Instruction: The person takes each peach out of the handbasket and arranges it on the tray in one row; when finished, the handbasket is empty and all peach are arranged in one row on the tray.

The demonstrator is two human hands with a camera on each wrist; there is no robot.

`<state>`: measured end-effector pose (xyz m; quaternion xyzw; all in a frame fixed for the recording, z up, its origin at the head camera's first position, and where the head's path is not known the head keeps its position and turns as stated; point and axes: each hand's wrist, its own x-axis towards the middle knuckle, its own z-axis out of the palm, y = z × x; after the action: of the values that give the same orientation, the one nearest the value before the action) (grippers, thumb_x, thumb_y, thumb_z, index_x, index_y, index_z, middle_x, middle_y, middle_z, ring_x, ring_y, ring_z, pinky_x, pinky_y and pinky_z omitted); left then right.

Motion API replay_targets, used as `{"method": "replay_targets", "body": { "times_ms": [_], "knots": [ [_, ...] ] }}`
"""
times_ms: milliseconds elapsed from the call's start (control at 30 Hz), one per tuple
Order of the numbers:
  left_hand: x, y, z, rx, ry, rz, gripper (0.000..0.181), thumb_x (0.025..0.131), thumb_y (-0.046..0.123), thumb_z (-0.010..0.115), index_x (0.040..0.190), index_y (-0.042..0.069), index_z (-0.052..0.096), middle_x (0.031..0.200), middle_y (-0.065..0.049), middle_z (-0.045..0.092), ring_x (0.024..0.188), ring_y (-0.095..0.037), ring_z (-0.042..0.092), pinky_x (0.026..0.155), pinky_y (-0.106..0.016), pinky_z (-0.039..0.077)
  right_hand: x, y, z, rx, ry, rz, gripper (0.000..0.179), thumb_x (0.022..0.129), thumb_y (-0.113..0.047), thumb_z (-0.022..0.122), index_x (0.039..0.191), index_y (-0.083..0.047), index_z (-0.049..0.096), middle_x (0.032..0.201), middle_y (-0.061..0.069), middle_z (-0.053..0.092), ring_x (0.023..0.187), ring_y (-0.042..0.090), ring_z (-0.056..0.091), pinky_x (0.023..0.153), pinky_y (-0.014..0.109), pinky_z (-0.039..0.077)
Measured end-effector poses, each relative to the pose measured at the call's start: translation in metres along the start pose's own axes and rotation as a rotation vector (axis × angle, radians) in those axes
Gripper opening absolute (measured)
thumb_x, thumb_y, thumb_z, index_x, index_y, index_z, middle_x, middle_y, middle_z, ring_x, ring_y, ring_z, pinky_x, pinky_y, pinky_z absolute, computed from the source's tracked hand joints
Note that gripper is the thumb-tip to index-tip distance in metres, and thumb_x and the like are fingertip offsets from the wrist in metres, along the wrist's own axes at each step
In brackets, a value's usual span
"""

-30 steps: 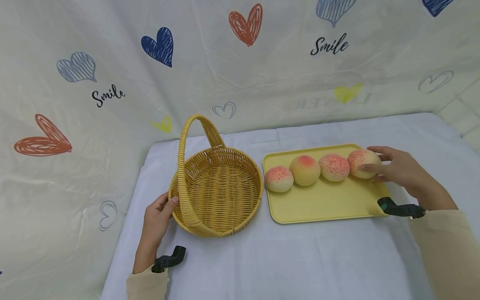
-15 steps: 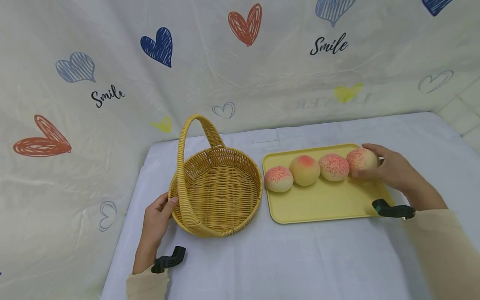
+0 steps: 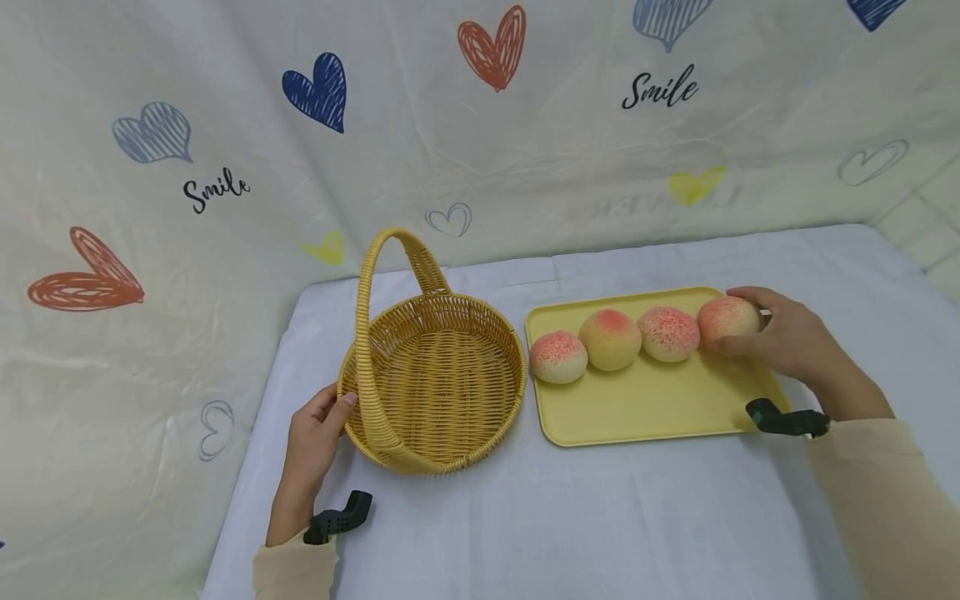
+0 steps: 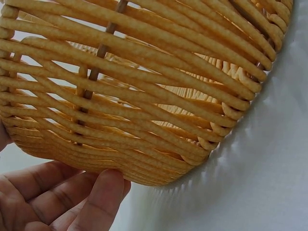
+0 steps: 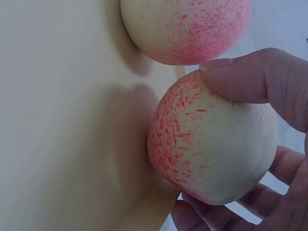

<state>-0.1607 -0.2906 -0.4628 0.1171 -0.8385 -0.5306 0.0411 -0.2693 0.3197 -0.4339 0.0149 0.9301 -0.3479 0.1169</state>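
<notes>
A round wicker basket [image 3: 450,392] with a tall arched handle [image 3: 366,333] stands at the left. My left hand [image 3: 311,437] pinches its left rim, thumb over the edge. In the left wrist view, several fingers [image 4: 103,192] lie against the woven outer wall. To the right is a yellow tray [image 3: 637,408] with a row of peaches along its upper half. My right hand [image 3: 795,337] grips the rightmost peach [image 3: 723,321], thumb on one side and fingers on the other. Seen from the right wrist, this speckled peach [image 5: 216,139] is close over the tray.
Left of the held peach are a pink-speckled peach [image 3: 668,333], a smoother yellow one [image 3: 611,340] and a pale one [image 3: 558,358] near the basket. A white cloth [image 3: 600,525] covers the table. Behind hangs a sheet [image 3: 555,150] printed with hearts.
My right hand has moved left and closed round the rightmost peach, which has turned and shifted slightly. The left hand and basket have stayed in place.
</notes>
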Motion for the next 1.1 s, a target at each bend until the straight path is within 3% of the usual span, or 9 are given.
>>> {"method": "replay_targets", "body": {
  "times_ms": [300,500,667,733,800,867,933,1000,1100],
  "knots": [
    [-0.001,0.004,-0.001,0.001,-0.006,-0.023,0.047,0.107,0.037,0.060,0.141,0.005,0.063,0.131,-0.017,0.068,0.101,-0.005,0.067,0.082,-0.018,0.055,0.000,-0.001,-0.003,0.036,-0.005,0.032,0.095,0.091,-0.049,0.079,0.159,-0.002,0.032,0.145,0.037,0.044,0.129,0.052,0.043,0.088,0.049,0.044],
    [-0.001,0.003,-0.001,-0.009,-0.007,-0.019,0.046,0.107,0.035,0.060,0.141,0.004,0.063,0.132,-0.017,0.068,0.102,-0.005,0.067,0.082,-0.018,0.055,-0.001,0.000,-0.001,0.018,0.021,0.020,0.094,0.091,-0.050,0.078,0.161,-0.005,0.034,0.140,0.036,0.047,0.124,0.048,0.044,0.081,0.041,0.041],
    [-0.001,0.003,0.000,-0.007,-0.010,-0.024,0.046,0.107,0.035,0.059,0.141,0.004,0.063,0.132,-0.017,0.068,0.102,-0.005,0.067,0.083,-0.018,0.055,-0.001,0.005,0.002,0.067,0.036,-0.003,0.089,0.093,-0.048,0.077,0.160,-0.005,0.037,0.141,0.037,0.051,0.124,0.045,0.047,0.081,0.040,0.042],
    [-0.001,0.004,0.000,-0.008,-0.013,-0.027,0.046,0.107,0.036,0.059,0.141,0.005,0.063,0.133,-0.017,0.068,0.103,-0.005,0.066,0.083,-0.018,0.055,-0.001,0.008,0.003,0.090,0.042,-0.008,0.088,0.094,-0.047,0.076,0.161,-0.006,0.037,0.143,0.036,0.051,0.123,0.038,0.049,0.082,0.038,0.041],
    [-0.001,0.004,0.001,-0.009,-0.014,-0.029,0.046,0.107,0.036,0.059,0.141,0.005,0.063,0.133,-0.017,0.067,0.103,-0.005,0.066,0.083,-0.018,0.055,0.000,0.013,0.005,0.109,0.049,-0.012,0.086,0.095,-0.046,0.076,0.161,-0.008,0.036,0.144,0.033,0.052,0.117,0.021,0.051,0.082,0.033,0.042],
    [-0.001,0.004,0.001,-0.009,-0.013,-0.029,0.046,0.107,0.036,0.060,0.141,0.005,0.063,0.134,-0.017,0.067,0.103,-0.005,0.066,0.083,-0.018,0.055,0.000,0.017,0.006,0.131,0.064,-0.024,0.084,0.095,-0.043,0.077,0.161,-0.008,0.038,0.142,0.025,0.054,0.109,0.005,0.050,0.080,0.025,0.043],
    [-0.001,0.004,0.001,-0.006,-0.011,-0.029,0.046,0.107,0.035,0.060,0.141,0.005,0.063,0.134,-0.017,0.067,0.103,-0.004,0.066,0.083,-0.018,0.055,0.000,0.020,0.008,0.161,0.081,-0.038,0.081,0.094,-0.040,0.079,0.159,-0.009,0.041,0.135,0.005,0.059,0.100,-0.008,0.048,0.076,0.017,0.045],
    [-0.001,0.004,0.001,-0.006,-0.009,-0.027,0.046,0.107,0.035,0.060,0.141,0.004,0.063,0.133,-0.017,0.068,0.102,-0.004,0.067,0.083,-0.018,0.055,-0.001,0.022,0.009,0.195,0.094,-0.055,0.079,0.093,-0.036,0.080,0.158,-0.010,0.043,0.125,-0.014,0.057,0.098,-0.013,0.047,0.073,0.012,0.046],
    [-0.001,0.004,0.000,-0.010,-0.008,-0.025,0.045,0.107,0.034,0.059,0.141,0.003,0.063,0.132,-0.018,0.068,0.102,-0.005,0.067,0.083,-0.018,0.055,-0.001,0.023,0.011,0.222,0.103,-0.065,0.079,0.092,-0.035,0.082,0.158,-0.012,0.044,0.114,-0.030,0.049,0.099,-0.014,0.047,0.073,0.009,0.046]
  ]
}}
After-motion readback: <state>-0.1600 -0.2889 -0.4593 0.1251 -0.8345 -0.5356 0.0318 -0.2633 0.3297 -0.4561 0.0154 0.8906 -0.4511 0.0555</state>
